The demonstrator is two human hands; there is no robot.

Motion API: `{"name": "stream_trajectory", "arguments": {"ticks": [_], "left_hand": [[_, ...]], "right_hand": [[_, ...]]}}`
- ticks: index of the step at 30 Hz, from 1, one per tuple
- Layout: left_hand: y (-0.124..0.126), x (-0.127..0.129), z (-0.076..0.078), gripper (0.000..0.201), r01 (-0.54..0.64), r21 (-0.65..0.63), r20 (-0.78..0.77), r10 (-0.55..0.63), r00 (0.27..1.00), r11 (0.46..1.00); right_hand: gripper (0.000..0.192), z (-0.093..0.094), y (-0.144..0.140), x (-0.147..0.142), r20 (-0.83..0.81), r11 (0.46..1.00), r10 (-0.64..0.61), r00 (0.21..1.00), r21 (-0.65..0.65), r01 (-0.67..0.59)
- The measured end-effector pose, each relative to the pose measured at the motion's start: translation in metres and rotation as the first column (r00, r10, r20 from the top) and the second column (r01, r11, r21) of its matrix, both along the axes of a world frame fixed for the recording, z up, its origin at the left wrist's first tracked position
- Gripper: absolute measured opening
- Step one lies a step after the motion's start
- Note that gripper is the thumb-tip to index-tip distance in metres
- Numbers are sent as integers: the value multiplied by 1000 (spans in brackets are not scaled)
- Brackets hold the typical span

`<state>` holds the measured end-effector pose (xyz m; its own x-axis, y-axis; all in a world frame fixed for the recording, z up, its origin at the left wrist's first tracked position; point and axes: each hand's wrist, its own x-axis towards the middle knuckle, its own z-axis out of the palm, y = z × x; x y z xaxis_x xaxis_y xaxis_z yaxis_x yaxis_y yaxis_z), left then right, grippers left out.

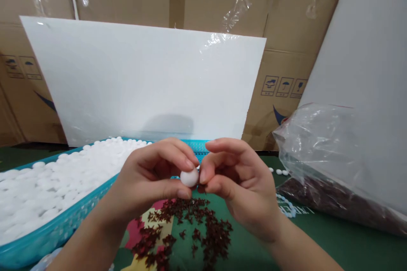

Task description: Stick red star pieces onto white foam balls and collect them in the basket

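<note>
While the left hand (pixel 149 178) pinches a small white ball (pixel 189 177) between thumb and forefinger, its grip narrow and closed on the ball, the right hand (pixel 237 182) meets it from the 3 o'clock side, thumb and forefinger tips pressed together against the ball's edge; whether that grip holds anything of its own I cannot tell. Both hands hang just above the green table (pixel 333 245). Directly under them, at 6 o'clock, lies a loose scatter of dark red star-shaped pieces (pixel 190 230). At 9 o'clock sits a turquoise basket (pixel 47 237) heaped with more white balls (pixel 47 182). At 3 o'clock a clear plastic bag (pixel 330 152) holds a mass of the same dark red pieces. A white board (pixel 143 80) leans on cardboard boxes (pixel 222 0) at 12 o'clock.
</note>
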<state>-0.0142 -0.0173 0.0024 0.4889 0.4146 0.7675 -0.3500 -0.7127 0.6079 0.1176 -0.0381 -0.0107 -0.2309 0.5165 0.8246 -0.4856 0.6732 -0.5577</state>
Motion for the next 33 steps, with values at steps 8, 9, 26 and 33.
{"name": "stream_trajectory", "arguments": {"ticks": [8, 9, 26, 33], "left_hand": [[-4, 0, 2, 18, -45, 10, -4, 45, 999, 999], [-4, 0, 2, 19, -51, 16, -5, 51, 999, 999], [-13, 4, 4, 22, -267, 236, 60, 260, 964, 934], [-16, 5, 3, 22, -306, 370, 54, 308, 950, 877]], "right_hand": [[28, 0, -1, 2, -7, 999, 37, 999, 8, -37], [28, 0, -1, 1, -11, 999, 42, 999, 5, -42], [18, -2, -6, -9, -210, 990, -85, 974, -126, 59], [17, -3, -8, -10, -261, 984, 25, 965, -164, -70]]}}
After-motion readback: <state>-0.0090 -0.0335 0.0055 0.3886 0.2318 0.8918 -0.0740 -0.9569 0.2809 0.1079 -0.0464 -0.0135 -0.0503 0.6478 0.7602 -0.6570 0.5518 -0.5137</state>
